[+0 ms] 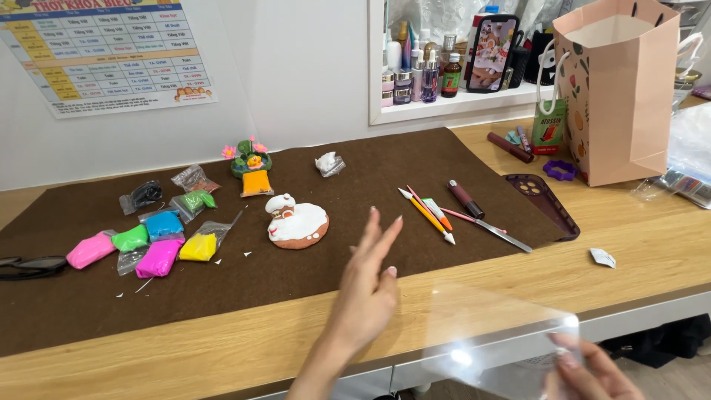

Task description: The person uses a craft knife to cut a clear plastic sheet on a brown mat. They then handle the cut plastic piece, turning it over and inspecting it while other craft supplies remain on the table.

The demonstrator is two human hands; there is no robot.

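Down at the tabletop's (pixel 222 348) near edge, the right hand (pixel 592 370) pinches one clear sheet (pixel 496 333) by its corner, fingers closed on it; the left hand (pixel 366 289) hovers beside it, open, holding nothing. Held so thinly, the sheet could slip or sag. Beyond it on the brown mat (pixel 244 289) lie one clay sheep (pixel 296 221), about nine clay packets (pixel 159 255) and five or so tools (pixel 429 213).

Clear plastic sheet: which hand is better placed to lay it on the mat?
Right hand, probably: it already pinches the clear plastic sheet. The left hand is open, raised over the brown mat.
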